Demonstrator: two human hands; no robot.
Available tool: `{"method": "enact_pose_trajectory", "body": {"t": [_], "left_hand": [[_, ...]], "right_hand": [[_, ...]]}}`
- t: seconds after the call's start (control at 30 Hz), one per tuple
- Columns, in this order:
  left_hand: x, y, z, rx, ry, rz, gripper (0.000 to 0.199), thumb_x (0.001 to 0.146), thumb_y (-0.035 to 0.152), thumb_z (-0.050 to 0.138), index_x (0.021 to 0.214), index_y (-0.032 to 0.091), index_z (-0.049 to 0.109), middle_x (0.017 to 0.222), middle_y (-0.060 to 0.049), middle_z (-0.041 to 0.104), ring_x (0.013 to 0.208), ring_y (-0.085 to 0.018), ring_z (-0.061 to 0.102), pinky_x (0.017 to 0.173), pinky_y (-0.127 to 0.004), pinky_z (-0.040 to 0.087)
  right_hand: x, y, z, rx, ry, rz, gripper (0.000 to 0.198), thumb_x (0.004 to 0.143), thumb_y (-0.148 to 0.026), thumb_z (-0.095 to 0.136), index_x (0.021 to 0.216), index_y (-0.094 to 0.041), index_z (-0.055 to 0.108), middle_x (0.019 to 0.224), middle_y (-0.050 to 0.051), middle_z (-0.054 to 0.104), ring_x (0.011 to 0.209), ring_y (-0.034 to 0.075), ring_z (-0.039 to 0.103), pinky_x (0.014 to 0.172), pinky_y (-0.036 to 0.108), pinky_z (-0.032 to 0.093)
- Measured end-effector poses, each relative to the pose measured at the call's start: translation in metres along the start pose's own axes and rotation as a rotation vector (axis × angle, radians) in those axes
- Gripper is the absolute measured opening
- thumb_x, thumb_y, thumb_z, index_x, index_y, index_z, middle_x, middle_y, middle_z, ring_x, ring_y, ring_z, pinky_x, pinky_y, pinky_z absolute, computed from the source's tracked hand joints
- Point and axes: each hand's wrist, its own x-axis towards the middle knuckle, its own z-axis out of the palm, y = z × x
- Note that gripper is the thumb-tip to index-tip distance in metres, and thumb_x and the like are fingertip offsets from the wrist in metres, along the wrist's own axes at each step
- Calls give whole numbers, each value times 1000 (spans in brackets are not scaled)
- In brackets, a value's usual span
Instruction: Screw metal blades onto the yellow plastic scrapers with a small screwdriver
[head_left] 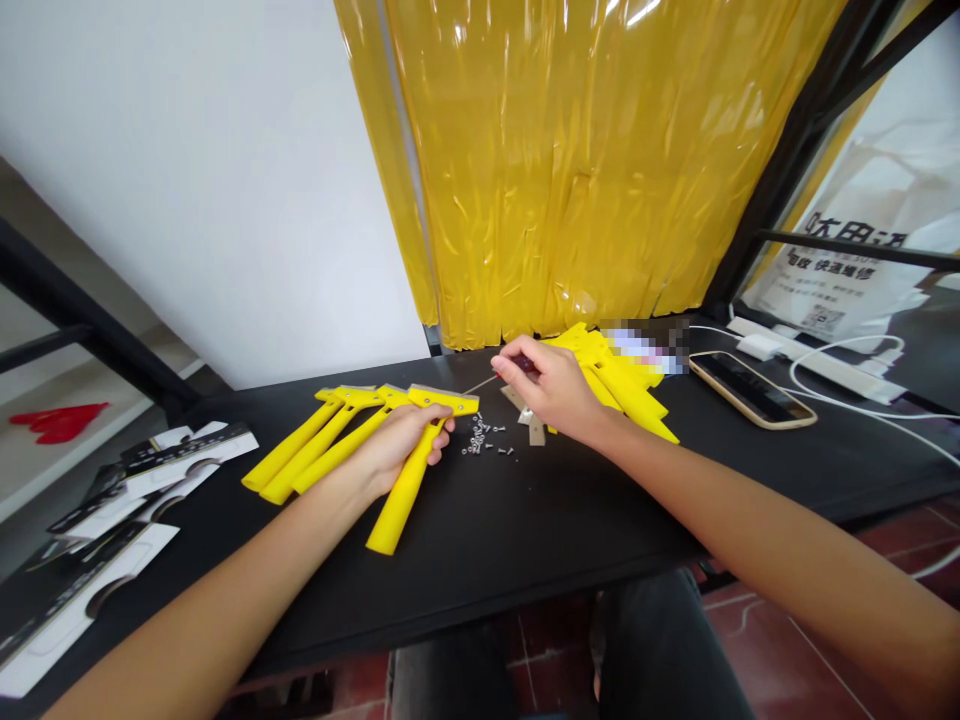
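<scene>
Phone [752, 388] near white power strip [840, 372]; printed bag [821, 285]; yellow plastic curtain [600, 180] behind.

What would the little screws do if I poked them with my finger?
The screws would probably scatter easily, since they lie loose and look tiny next to the left hand. They may slide, because the table looks flat and smooth. Some might roll a bit, as they look round.

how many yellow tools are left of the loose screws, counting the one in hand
4: the held tool in the left hand, then the near tool, middle tool and leftmost tool lying side by side to its left. Others could be hidden underneath.
</scene>
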Motion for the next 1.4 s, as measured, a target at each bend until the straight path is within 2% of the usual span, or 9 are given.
{"method": "enact_pose_trajectory", "body": {"t": [0.53, 0.7, 0.77, 0.87, 1.0, 1.1, 1.27, 1.33, 1.4], "left_hand": [[-4, 3, 5, 85, 29, -17, 21, 84, 30, 65, 71, 13, 62, 51, 0, 51, 39, -9, 45, 39, -19, 35], [-5, 3, 7, 140, 53, -14, 21, 84, 29, 63, 71, 13, 61, 50, 0, 52, 38, -10, 47, 38, -20, 33], [-6, 4, 8, 145, 50, -13, 21, 84, 29, 63, 70, 13, 61, 49, 0, 52, 37, -10, 47, 38, -20, 33], [-6, 4, 8, 150, 44, -1, 22, 85, 29, 62, 69, 13, 61, 49, 0, 52, 37, -10, 47, 39, -21, 34], [-6, 3, 8, 164, 54, -6, 22, 84, 29, 63, 70, 13, 61, 49, 0, 52, 37, -10, 47, 39, -21, 34], [-6, 2, 7, 178, 54, -3, 21, 84, 28, 62, 70, 12, 61, 49, 0, 52, 38, -10, 48, 40, -21, 35], [-5, 1, 7, 184, 64, -5, 22, 85, 27, 61, 69, 12, 62, 50, 0, 53, 38, -10, 48, 40, -21, 36], [-5, 1, 7, 184, 75, -9, 22, 84, 27, 62, 69, 12, 62, 50, 0, 53, 39, -10, 48, 41, -21, 36], [-5, 2, 8, 183, 84, -13, 22, 84, 28, 62, 69, 12, 62, 50, 0, 53, 39, -10, 49, 41, -21, 36]], "right_hand": [[1, 1, 4, -30, -105, 5, 23, 98, -41, 48, 85, -23, 56, 76, 1, 63, 67, 15, 53, 64, 31, 37], [1, 1, 1, 15, -230, -11, 10, 95, -32, 51, 99, -24, 53, 92, 2, 67, 80, 17, 61, 72, 30, 43], [1, 2, -1, 8, -260, -23, 13, 95, -30, 48, 106, -23, 51, 98, 4, 68, 85, 18, 63, 74, 31, 43], [2, 5, -1, -79, -276, -18, 18, 99, -35, 44, 109, -22, 52, 98, 5, 70, 82, 19, 63, 70, 31, 41], [5, 5, -3, -307, -260, 3, 31, 99, -49, 46, 98, -20, 57, 86, 5, 71, 72, 19, 62, 63, 31, 34], [6, 1, -6, -466, -271, 8, 42, 100, -55, 38, 93, -19, 58, 81, 6, 71, 69, 20, 61, 60, 31, 29], [3, -6, -11, -405, -370, -39, 30, 102, -41, 34, 114, -19, 50, 91, 5, 73, 70, 20, 61, 61, 31, 28], [3, -6, -10, -403, -393, -55, 29, 102, -38, 32, 114, -18, 50, 89, 5, 73, 69, 19, 61, 61, 32, 28], [4, -6, -10, -465, -387, -40, 34, 103, -43, 31, 109, -17, 52, 85, 7, 72, 67, 20, 60, 60, 32, 27]]}}
